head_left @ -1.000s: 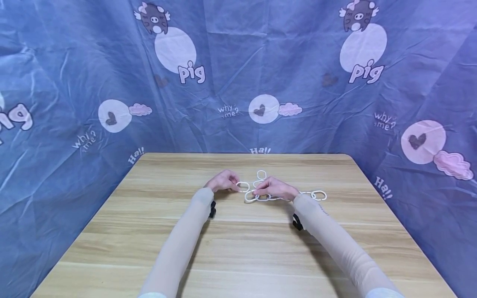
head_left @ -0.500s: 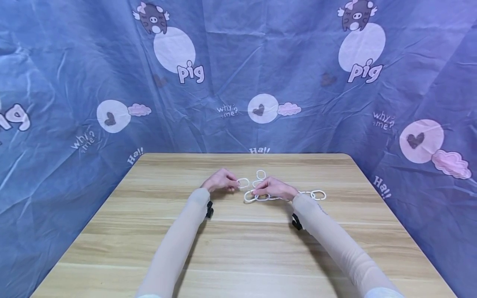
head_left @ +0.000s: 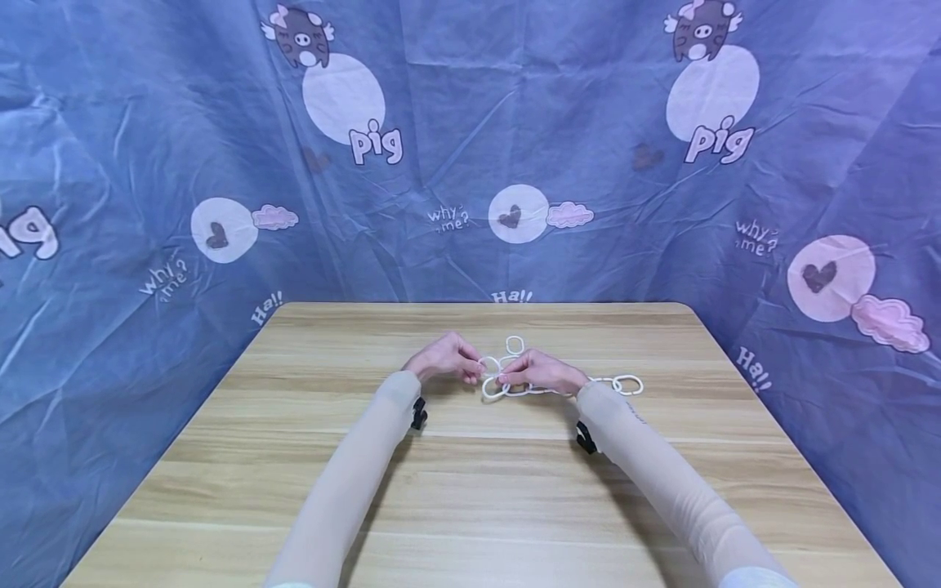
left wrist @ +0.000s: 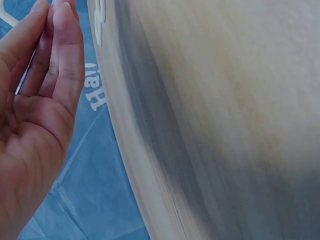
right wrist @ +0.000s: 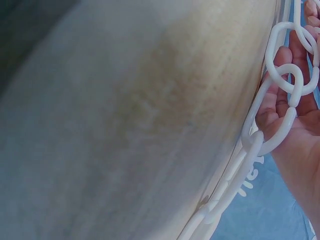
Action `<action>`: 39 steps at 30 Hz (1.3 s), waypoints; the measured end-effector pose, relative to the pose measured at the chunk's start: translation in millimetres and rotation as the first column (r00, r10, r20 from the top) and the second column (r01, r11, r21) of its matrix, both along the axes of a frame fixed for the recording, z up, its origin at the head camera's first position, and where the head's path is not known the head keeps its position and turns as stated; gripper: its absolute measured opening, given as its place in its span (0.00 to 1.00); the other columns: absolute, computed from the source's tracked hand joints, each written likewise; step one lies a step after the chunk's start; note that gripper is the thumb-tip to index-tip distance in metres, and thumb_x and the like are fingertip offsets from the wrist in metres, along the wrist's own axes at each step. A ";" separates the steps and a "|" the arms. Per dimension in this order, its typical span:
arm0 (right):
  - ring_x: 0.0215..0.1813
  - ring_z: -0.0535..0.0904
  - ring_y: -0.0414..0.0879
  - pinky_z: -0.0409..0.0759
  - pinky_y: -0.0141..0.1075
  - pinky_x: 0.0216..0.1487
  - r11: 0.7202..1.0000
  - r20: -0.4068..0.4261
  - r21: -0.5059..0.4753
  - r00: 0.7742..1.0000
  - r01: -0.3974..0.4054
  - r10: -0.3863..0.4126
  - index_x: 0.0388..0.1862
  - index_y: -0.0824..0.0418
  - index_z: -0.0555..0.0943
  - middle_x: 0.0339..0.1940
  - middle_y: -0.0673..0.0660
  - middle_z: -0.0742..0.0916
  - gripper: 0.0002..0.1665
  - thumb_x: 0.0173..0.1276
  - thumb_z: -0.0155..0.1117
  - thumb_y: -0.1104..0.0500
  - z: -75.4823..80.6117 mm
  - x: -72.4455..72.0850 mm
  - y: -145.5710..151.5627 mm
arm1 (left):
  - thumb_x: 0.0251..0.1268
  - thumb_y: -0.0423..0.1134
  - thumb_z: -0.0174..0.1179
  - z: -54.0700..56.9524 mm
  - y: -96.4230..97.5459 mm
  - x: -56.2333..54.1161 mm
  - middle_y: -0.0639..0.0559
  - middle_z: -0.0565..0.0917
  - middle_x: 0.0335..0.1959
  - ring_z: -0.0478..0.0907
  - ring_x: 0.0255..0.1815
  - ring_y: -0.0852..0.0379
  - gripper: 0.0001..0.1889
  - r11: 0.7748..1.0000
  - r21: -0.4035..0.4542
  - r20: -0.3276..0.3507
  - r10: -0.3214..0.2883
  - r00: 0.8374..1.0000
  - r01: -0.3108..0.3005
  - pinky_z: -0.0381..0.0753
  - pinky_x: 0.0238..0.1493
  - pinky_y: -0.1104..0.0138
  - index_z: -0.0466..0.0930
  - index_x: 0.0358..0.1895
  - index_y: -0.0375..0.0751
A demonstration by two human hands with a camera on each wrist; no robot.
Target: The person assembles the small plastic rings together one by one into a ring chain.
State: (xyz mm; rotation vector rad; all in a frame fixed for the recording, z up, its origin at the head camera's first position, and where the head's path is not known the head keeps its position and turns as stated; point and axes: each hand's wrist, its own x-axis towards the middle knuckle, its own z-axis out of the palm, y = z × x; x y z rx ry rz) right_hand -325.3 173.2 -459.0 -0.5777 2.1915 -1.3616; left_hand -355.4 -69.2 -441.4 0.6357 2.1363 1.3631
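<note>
A chain of white plastic rings (head_left: 559,387) lies across the middle of the wooden table (head_left: 485,490). Over its left end, my right hand (head_left: 506,377) pinches the end link. My left hand (head_left: 478,367) pinches a single white ring (head_left: 490,364) and holds it against that end link. In the right wrist view the chain (right wrist: 280,85) runs past my palm (right wrist: 300,140). The left wrist view shows my fingers (left wrist: 60,55) close together and pointing away, and what they hold lies beyond the frame's edge. One loose ring (head_left: 515,345) lies just behind both hands.
A blue cartoon-print cloth (head_left: 470,163) hangs behind and on both sides of the table. The chain's right end (head_left: 628,384) lies beside my right forearm. Black wrist straps (head_left: 419,413) sit under both sleeves.
My left hand has carried its ring to the right, from a small gap away to touching the chain's end link. The right hand and the chain have stayed put.
</note>
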 end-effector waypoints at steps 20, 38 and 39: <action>0.34 0.74 0.43 0.72 0.28 0.34 1.000 -0.038 0.005 0.999 0.012 -0.012 0.44 0.65 0.87 0.32 0.52 0.88 0.14 0.67 0.66 0.55 -5.3 -7.1 -1.0 | 0.58 0.31 0.68 -7.4 2.7 -3.3 0.45 0.88 0.28 0.84 0.25 0.54 0.05 0.993 -0.102 -0.130 -0.074 0.989 0.061 0.86 0.34 0.64 0.88 0.36 0.36; 0.26 0.69 0.41 0.67 0.28 0.26 1.000 -0.054 0.027 0.998 0.014 -0.012 0.43 0.62 0.87 0.23 0.51 0.81 0.12 0.68 0.66 0.55 -3.6 -4.0 -4.4 | 0.52 0.31 0.72 -5.5 -21.5 -1.5 0.47 0.86 0.25 0.77 0.21 0.59 0.07 0.989 -0.145 -0.096 -0.045 0.994 0.030 0.80 0.26 0.70 0.87 0.35 0.36; 0.25 0.68 0.41 0.66 0.28 0.25 0.999 -0.052 0.028 0.999 0.015 -0.014 0.43 0.62 0.87 0.23 0.51 0.80 0.12 0.68 0.66 0.56 -3.5 -3.8 -4.1 | 0.52 0.31 0.72 -5.4 -22.9 -1.5 0.47 0.86 0.25 0.77 0.21 0.59 0.07 0.989 -0.142 -0.089 -0.041 0.995 0.029 0.80 0.26 0.70 0.87 0.35 0.36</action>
